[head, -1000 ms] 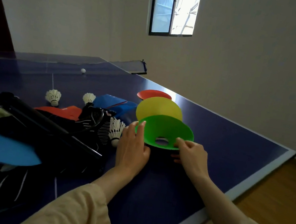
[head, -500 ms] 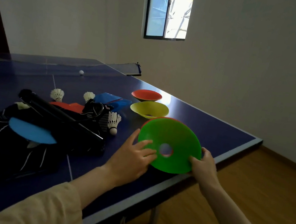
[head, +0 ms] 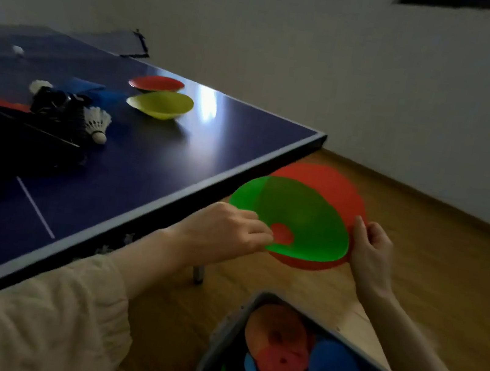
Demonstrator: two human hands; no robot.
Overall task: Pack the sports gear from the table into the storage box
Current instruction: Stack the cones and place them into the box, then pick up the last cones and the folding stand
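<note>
Both hands are holding a pair of stacked disc cones in the air, off the table edge and above the wooden floor. The left hand (head: 223,230) is pinching the near-left rim of the green cone (head: 302,220), with its fingertips reaching the centre hole. The right hand (head: 371,253) is gripping the right rim, fingers curled around the edge. The green cone is lying on top of a red cone (head: 334,183), which is showing beyond it on the far and right sides and through the green cone's centre hole.

Directly below the hands, the storage box (head: 235,321) is sitting on the floor. It is grey and is holding several disc cones already: an orange one, a red one and blue ones, overlapping one another. Motion blur is hiding finer detail inside the box.

To the left of the hands, the blue table (head: 142,175) is carrying the remaining gear. A yellow cone (head: 161,104) and a second red cone (head: 157,84) are resting upside down, touching, well beyond the left hand. Further left, a shuttlecock (head: 97,122) is lying beside a dark bag (head: 20,134). More shuttlecocks, a white ball (head: 18,50) and blue and red flat items are lying past the bag; their exact type cannot be determined.
</note>
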